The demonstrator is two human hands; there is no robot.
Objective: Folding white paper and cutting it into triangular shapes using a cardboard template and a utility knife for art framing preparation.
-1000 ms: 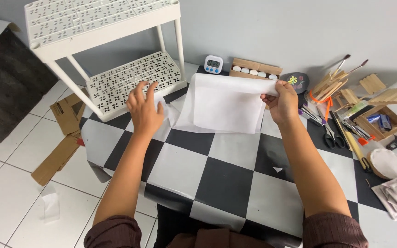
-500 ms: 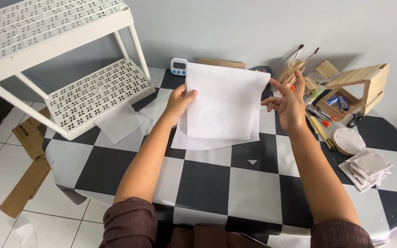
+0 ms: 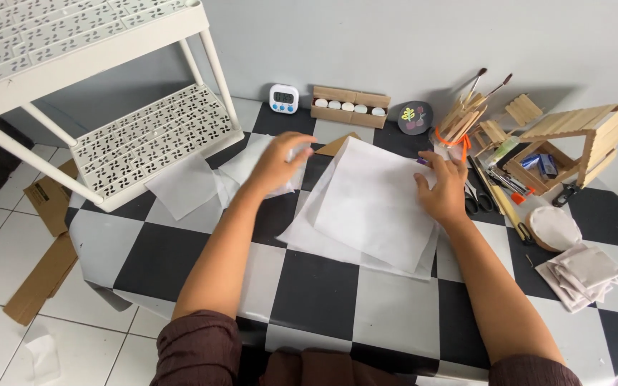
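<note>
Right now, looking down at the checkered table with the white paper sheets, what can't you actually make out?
Head view only:
- Left hand: motion-blurred, so its grip on the white sheet is unclear.
- Table surface under the big paper sheet: covered by it.
- Timer display: too small to read.
- Inside of the stick house: mostly shaded by its roof.
- White shelf rack: top cut off by the frame edge.
- Right hand: fingertips' contact unclear.

One head camera, high over the seated person, angled down and forward across the table [image 3: 323,300] toward the wall [image 3: 409,43]; arms enter from bottom edge, close range.
</note>
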